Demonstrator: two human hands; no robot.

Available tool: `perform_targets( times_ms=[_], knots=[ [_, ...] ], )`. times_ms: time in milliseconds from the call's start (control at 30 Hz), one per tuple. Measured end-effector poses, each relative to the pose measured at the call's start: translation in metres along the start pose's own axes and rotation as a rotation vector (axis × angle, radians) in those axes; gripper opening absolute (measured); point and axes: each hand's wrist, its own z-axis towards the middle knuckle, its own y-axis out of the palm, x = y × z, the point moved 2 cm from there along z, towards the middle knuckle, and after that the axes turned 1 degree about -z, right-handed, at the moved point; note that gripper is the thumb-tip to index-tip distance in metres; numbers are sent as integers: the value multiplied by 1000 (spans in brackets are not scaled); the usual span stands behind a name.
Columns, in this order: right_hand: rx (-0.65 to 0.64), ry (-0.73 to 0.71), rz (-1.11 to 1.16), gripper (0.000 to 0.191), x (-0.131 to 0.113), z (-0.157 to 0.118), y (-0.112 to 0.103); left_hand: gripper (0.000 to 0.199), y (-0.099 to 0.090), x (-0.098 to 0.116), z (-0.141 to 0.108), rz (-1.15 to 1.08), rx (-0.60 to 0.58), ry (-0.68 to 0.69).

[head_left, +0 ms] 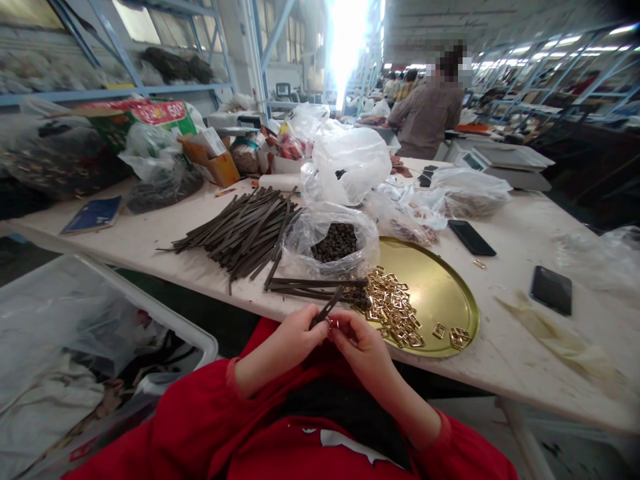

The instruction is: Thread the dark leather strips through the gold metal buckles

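My left hand is closed around a dark strap, whose end sticks up past the fingers. Close against it, my right hand pinches a small gold buckle, largely covered by the fingertips. Just beyond the hands lie several straps with buckled ends, reaching toward a pile of gold buckles on a round gold tray. Behind them an open plastic bag holds small dark pieces. A heap of loose dark straps spreads to the left of the bag.
Two black phones lie right of the tray. White plastic bags and boxes crowd the table's back. At left are a blue booklet and a white bin below. A person stands beyond the table.
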Motion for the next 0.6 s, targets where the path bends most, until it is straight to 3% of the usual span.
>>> perform_targets(
  times_ms=[100, 200, 333, 467, 600],
  knots=[
    [-19, 113, 126, 18, -5, 4, -1, 18, 0, -6, 2, -90, -44, 14],
    [89, 208, 339, 24, -7, 9, -5, 29, -3, -11, 0, -72, -29, 29],
    [197, 343, 613, 32, -5, 13, -8, 26, -9, -10, -8, 73, -66, 27],
    [161, 444, 711, 35, -6, 12, -2, 27, -12, -6, -11, 164, -58, 63],
    [112, 457, 708, 33, -7, 5, 8, 26, -8, -3, -9, 133, -55, 110]
  ],
)
